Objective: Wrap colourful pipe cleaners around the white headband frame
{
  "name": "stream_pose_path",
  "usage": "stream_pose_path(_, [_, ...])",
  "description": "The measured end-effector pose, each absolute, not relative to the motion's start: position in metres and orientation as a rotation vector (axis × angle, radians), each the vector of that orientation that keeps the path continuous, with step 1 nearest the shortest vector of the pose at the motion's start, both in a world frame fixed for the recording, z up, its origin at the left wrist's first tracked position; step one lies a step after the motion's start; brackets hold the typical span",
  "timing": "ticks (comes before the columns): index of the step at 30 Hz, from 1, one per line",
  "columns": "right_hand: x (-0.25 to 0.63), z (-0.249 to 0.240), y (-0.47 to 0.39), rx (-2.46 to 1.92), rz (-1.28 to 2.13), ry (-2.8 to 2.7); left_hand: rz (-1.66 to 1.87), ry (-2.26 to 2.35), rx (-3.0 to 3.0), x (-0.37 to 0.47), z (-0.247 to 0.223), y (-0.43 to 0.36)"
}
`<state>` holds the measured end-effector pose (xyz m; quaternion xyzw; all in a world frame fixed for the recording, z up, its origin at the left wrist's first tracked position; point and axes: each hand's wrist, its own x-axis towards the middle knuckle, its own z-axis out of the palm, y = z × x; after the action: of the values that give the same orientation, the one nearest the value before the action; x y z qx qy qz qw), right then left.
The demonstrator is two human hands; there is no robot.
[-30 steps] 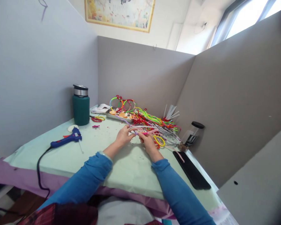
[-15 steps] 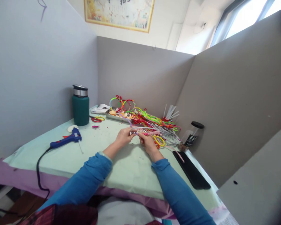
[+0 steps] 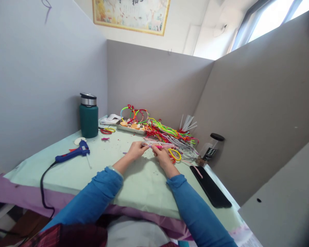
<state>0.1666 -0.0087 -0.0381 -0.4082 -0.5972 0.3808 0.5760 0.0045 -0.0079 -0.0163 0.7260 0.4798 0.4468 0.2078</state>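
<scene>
1. The left hand [image 3: 137, 149] is closed in a pinch, thumb against fingers, on the purple part of a fuzzy stem [image 3: 158, 146].
2. The right hand [image 3: 162, 156] pinches the same stem close by, at its pink part — fingers curled in, hands nearly touching.
3. The stem is held above the table [image 3: 139, 178], in front of the pile [image 3: 167, 131] of coloured stems.
4. A yellow loop [image 3: 175, 155] lies just beside the right hand.
5. Behind the hands is the tray [image 3: 130, 129]; the glue gun [image 3: 72, 153] lies well to the left, near the upright bottle [image 3: 89, 120].
</scene>
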Motion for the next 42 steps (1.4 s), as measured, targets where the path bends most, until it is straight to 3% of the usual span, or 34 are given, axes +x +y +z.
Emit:
stream_pose_path(7, [0.166, -0.025, -0.020, -0.982, 0.642, -1.560, 1.129, 1.158, 1.672, 0.004, -0.016, -0.009])
stream_pose_path(14, [0.167, -0.029, -0.016, -1.091, 0.657, -1.478, 1.031, 1.051, 1.492, 0.007, -0.010, -0.016])
stream_pose_path(20, [0.170, -0.040, -0.005, -1.017, 0.839, -1.334, 0.968, 1.045, 1.605, 0.006, -0.010, -0.011])
stream_pose_path(33, [0.170, -0.039, -0.002, -0.821, 1.358, -1.050, 1.334, 1.089, 2.112, 0.003, -0.012, -0.011])
stream_pose_path(42, [0.168, -0.035, -0.007, -0.768, 1.438, -1.062, 1.391, 1.075, 2.180, 0.002, -0.011, -0.013])
